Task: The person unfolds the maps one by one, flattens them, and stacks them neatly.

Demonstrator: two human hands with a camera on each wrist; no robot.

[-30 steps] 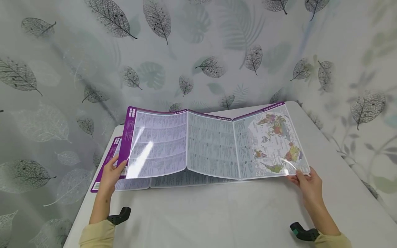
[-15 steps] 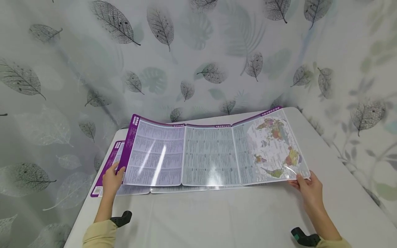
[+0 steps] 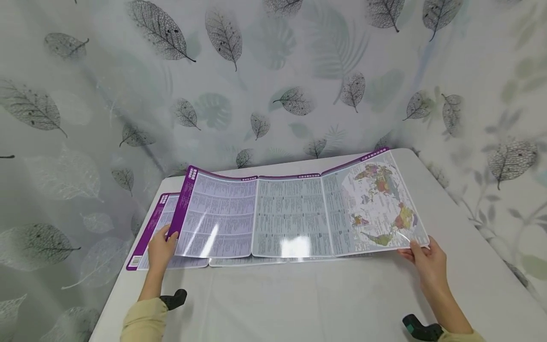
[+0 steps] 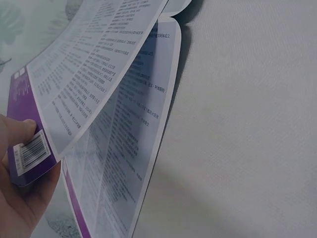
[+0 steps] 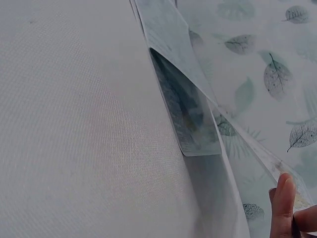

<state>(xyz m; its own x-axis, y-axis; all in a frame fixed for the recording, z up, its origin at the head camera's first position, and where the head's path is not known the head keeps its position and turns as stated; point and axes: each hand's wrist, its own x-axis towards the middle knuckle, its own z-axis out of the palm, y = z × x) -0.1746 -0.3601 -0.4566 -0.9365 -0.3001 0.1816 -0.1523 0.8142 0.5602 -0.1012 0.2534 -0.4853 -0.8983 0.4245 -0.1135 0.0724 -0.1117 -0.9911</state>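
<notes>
A long laminated fold-out sheet (image 3: 290, 213) with a world map at its right end and printed text panels is held above the table. My left hand (image 3: 160, 251) pinches its lower left corner, thumb beside the barcode on the purple strip, as the left wrist view shows. The lower right corner is gripped by my right hand (image 3: 430, 266), thumb on top; part of this hand (image 5: 285, 208) appears in the right wrist view. Beneath lies a second, similar purple-edged sheet (image 3: 147, 232), mostly covered. In the left wrist view, the lower sheet (image 4: 131, 119) shows under the raised one.
Both sheets are over a white-covered table (image 3: 273, 304). A leaf-patterned curtain (image 3: 273, 71) hangs behind and along both sides. Black wrist devices sit at the left cuff (image 3: 174, 299) and the right cuff (image 3: 422, 327).
The raised sheet's left and middle panels have come lower, and its left end has shifted right with my left hand. My right hand has stayed nearly in place. Both keep their grip.
</notes>
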